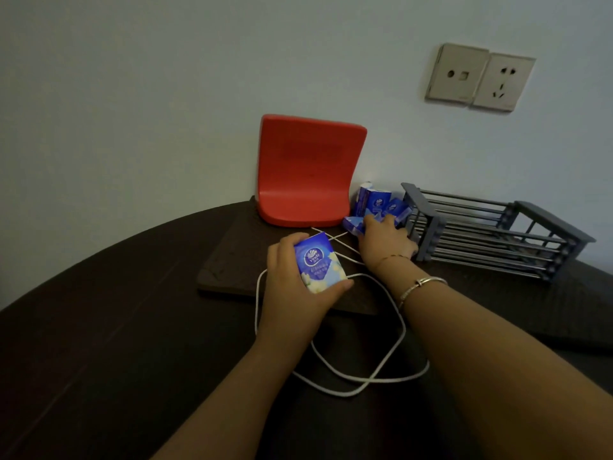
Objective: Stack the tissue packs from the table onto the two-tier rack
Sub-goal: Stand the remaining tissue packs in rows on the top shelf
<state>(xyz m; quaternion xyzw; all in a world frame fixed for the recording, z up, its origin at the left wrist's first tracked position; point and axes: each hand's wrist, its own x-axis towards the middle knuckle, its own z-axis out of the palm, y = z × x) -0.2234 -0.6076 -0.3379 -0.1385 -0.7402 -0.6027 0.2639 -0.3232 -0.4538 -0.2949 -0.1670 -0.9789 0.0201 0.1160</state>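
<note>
— Left hand (292, 277), head view: what's in it?

— One tissue pack (320, 263), gripped. Fingers curled over the far edge, thumb along the near edge, face turned up. Held just above the dark table (99, 327), over a white cord (331, 376) that loops across the top.

— Any print on it?

— Blue wrapper, white round emblem with a fan-like mark. Under it a word that looks like "Vinda", too blurred to be sure. A smaller line below can't be read. White flowers along the lower edge.

— Right hand (384, 240)?

— Reaching forward, palm down, fingers curled onto a pack in the pile of tissue packs (376, 207). It appears to grip one at the near edge of the pile. Two bracelets on that wrist and forearm.

— Where's the pile?

— Far side of the table, against the wall, between a red plastic stand (308, 171) on its left and the grey rack (491, 234) on its right. Same blue wrappers, same round emblem, some upright, some tipped.

— The rack?

— Grey bars, two tiers, just beside the pile. No packs visible on it.

— Other writing?

— None readable. Wall sockets (479, 78) above the rack, no legible marks.
</note>
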